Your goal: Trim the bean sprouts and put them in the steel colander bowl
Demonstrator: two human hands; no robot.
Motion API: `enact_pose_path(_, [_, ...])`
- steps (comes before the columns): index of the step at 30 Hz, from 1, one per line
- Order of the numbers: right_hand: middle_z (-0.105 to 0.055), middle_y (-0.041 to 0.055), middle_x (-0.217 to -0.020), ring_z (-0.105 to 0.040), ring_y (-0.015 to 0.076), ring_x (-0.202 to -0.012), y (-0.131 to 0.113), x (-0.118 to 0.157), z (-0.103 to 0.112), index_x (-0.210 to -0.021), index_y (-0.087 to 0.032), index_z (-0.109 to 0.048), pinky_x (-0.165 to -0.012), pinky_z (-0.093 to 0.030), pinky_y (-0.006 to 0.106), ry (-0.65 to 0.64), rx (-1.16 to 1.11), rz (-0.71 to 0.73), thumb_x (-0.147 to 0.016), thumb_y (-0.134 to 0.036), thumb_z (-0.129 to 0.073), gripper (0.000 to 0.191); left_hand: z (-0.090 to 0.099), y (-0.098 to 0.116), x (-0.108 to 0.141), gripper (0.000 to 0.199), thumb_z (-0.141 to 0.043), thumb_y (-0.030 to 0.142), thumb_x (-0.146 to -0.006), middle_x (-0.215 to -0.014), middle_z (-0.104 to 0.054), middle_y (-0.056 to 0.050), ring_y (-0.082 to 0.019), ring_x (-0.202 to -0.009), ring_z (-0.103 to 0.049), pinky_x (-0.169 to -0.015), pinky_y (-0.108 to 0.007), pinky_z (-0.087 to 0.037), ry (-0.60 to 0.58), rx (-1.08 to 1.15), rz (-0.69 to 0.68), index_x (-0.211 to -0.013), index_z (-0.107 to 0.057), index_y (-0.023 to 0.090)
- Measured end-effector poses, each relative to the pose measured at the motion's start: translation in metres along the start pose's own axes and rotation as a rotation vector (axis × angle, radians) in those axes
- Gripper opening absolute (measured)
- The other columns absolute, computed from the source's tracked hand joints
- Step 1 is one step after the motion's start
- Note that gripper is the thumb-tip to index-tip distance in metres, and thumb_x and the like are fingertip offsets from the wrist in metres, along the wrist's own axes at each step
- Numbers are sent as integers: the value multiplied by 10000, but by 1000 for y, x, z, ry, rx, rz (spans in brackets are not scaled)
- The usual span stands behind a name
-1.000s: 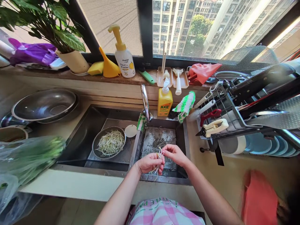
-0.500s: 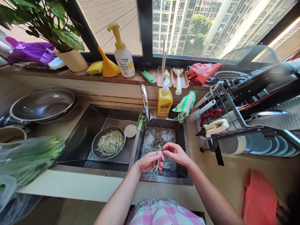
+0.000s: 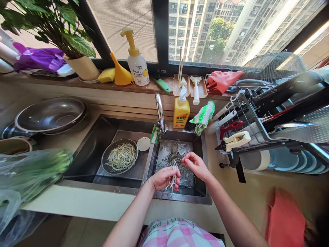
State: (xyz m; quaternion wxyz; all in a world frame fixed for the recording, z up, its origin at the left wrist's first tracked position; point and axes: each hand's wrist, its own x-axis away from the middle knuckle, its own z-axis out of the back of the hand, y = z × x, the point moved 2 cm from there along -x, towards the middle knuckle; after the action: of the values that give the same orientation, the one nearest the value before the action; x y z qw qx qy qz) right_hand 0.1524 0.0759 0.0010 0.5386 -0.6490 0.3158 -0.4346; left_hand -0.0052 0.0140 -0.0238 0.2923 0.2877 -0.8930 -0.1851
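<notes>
The left hand (image 3: 163,179) is curled closed around a small bunch of bean sprouts (image 3: 172,181), whose pale strands hang below its fingers. Just beside it at 2 o'clock, the right hand (image 3: 196,166) is narrowed to a pinch, thumb and fingertips together; whether a strand lies between them is too fine to tell. Both hands are over the right basin of a stainless steel double sink (image 3: 88,154), where a tangle of sprout trimmings (image 3: 176,164) lies on a metal sink rack (image 3: 174,147). At 9 o'clock, in the left basin, a steel bowl (image 3: 102,161) holds a heap of trimmed bean sprouts (image 3: 122,157). At 12 o'clock stand a chrome faucet (image 3: 159,111) and a yellow AXE dish soap bottle (image 3: 181,111), with a green-and-white scrub brush (image 3: 203,116) beside them. A dish rack (image 3: 244,120) sits on the counter (image 3: 246,192) at 2 o'clock, and a large steel basin (image 3: 50,115) rests at 10 o'clock.
</notes>
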Motion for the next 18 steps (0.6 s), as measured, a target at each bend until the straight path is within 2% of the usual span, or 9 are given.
enact_pose_path(4, [-581, 12, -733, -557, 146, -679, 4, -2, 3, -748, -203, -478, -670, -462, 301, 26, 12, -10, -757, -399, -532, 204, -1, 1, -1, 218, -489, 346, -802, -677, -600, -48, -135, -556, -590, -596, -321, -489, 4, 15, -17, -820, -544, 136])
enact_pose_path(9, [-587, 54, -810, -548, 189, -760, 26, -3, 15, -754, -201, -526, -678, -429, 313, 136, 403, -63, -709, -274, -577, 100, 1, 5, -3, 203, -477, 323, -816, -798, -618, -58, -159, -706, -617, -729, -369, -478, 103, 184, -150, -880, -548, 144])
enact_pose_path(12, [-562, 62, -843, -517, 187, -761, 30, 5, 11, -738, -202, -549, -685, -404, 309, 217, 573, 27, -709, -215, -561, 34, 5, 9, -5, 216, -480, 324, -817, -872, -630, -71, -188, -816, -618, -813, -406, -449, 193, 266, -227, -918, -551, 147])
enact_pose_path(15, [-538, 34, -747, -493, 164, -676, 22, 18, -5, -724, -205, -540, -623, -400, 284, 216, 539, 121, -763, -268, -520, 77, 7, 12, -8, 201, -488, 298, -814, -919, -637, -75, -206, -904, -606, -880, -421, -414, 241, 352, -289, -932, -554, 149])
enact_pose_path(18, [-534, 16, -699, -485, 148, -626, 15, 30, -23, -724, -203, -532, -572, -397, 263, 139, 370, 96, -773, -350, -529, 154, 6, 13, -9, 177, -499, 254, -807, -935, -641, -75, -211, -957, -591, -921, -417, -390, 268, 422, -348, -938, -552, 147])
